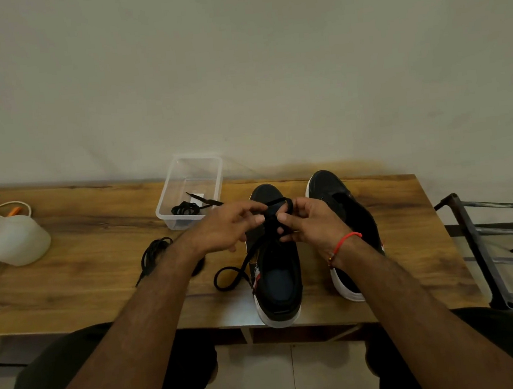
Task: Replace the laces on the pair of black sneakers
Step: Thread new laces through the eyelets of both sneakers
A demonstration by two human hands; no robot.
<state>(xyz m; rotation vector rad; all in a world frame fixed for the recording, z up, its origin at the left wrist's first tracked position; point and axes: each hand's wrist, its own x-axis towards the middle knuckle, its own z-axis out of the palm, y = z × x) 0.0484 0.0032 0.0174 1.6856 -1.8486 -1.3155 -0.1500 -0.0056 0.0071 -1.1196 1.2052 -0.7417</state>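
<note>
Both hands, left hand (236,224) and right hand (309,220), pinched the limp black lace (273,206) over the near sneaker (277,274) on the worktop (96,241); soft cord, probably best gripped near its stiffer tip.

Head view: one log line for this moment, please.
left hand pinching lace | right hand gripping lace | left sneaker mid-lacing | right sneaker untouched

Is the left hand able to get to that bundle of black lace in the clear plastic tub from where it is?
Probably yes. The left hand is working the lace on the near sneaker, beside the clear tub. The tub is open-topped, with nothing between it and the bundle.
</note>
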